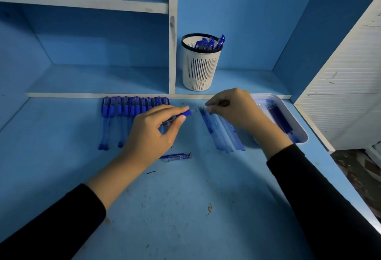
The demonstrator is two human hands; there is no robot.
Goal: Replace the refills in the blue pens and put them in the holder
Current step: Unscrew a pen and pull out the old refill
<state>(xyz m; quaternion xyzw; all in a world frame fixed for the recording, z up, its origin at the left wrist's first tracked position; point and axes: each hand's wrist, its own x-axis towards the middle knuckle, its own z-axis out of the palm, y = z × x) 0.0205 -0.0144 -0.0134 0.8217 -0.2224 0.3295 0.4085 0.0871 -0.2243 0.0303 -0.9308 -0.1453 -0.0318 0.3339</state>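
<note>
Holding a pen [186, 113] between thumb and forefinger, the left hand [152, 130] is clamped on it just behind the blue grip. The pen's clear tip points toward the right hand [233, 109], with a small gap between tip and fingers.

Right hand: fingers curled and drawn together, fingertips [208, 109] down at the far end of a bunch of clear pen parts [221, 131]. Blur hides whether they pinch one; cannot tell.

The bunch lies on the bench [185, 208], slanting from the right fingertips back under the right wrist.

A row of pens [123, 113] lies side by side beyond and to the outside of the left hand, partly covered by it. A short pen piece [176, 157] lies alone on the bench just on the near side of the left wrist.

A white tray [299, 123] sits to the outside of the right hand and is partly hidden by it. It holds dark blue refills [278, 117].

The holder [199, 68] stands upright on the shelf [237, 82] beyond both hands, nearer the right. Several capped pens [210, 42] stand in it, leaning on the rim.

Both forearms are in black sleeves [309, 187].
</note>
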